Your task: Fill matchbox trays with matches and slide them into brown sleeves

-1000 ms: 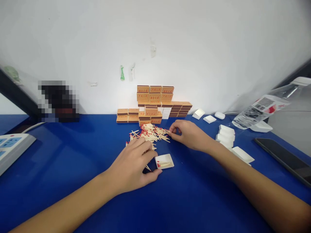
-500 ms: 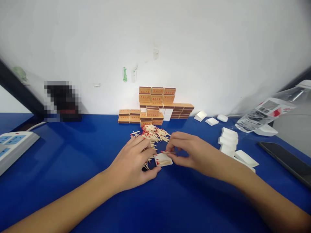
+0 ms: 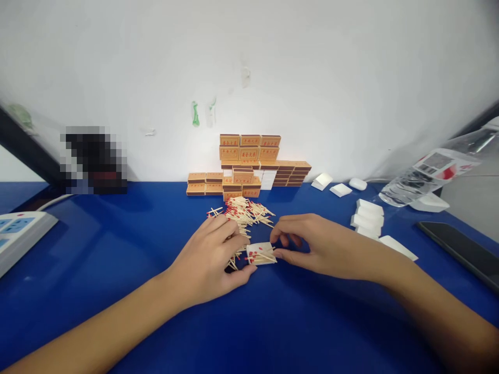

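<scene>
1. The left hand's (image 3: 214, 246) thumb and forefinger, spread, bracket the white tray's (image 3: 266, 244) left end; light contact could let it slide.
2. The right hand's (image 3: 312, 244) fingertips sit close together at its right end; whether they pinch anything, I cannot tell.
3. Crossed matches (image 3: 264, 256) inside, between both hands' fingers, could spill if brushed.
4. Nudging knuckles could scatter the match pile (image 3: 242, 210) beyond the left fingers.
</scene>
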